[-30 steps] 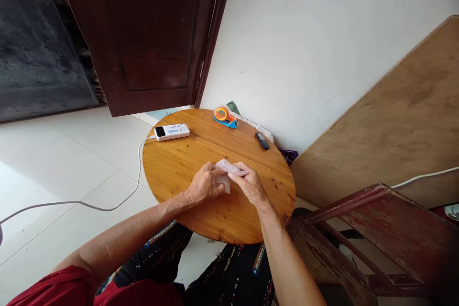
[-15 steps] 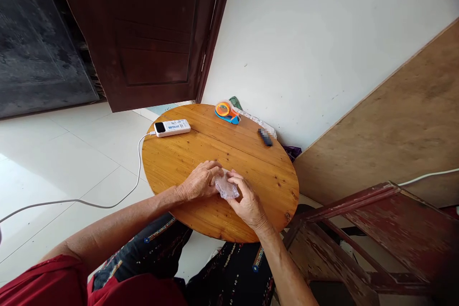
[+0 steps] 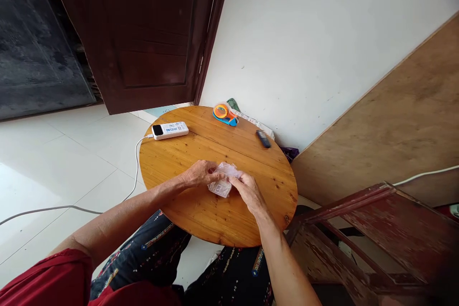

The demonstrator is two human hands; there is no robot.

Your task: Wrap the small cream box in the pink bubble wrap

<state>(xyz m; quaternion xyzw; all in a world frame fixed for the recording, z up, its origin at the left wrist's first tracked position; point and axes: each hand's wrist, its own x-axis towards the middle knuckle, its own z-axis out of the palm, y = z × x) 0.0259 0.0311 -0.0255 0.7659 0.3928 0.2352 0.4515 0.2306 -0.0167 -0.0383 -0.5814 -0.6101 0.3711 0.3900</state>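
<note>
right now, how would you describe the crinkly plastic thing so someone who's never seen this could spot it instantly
Start with the round wooden table; near its middle, the left hand and right hand sit close together. Between them is the crinkled plastic, pale and shiny. Unlike the white device and orange-and-blue tape dispenser farther back, it is held in both hands.

From my remote station I see a deep red top (image 3: 138, 295) with a short sleeve (image 3: 53, 279) on the left. Past the table's (image 3: 215, 238) near edge show dark trousers (image 3: 158, 264) — flecked with small pale dots and trimmed with narrow, multicoloured patterned bands (image 3: 158, 236). My left hand (image 3: 201, 173) and right hand (image 3: 249, 190) are bare — both forearms (image 3: 143, 202) too.
</note>
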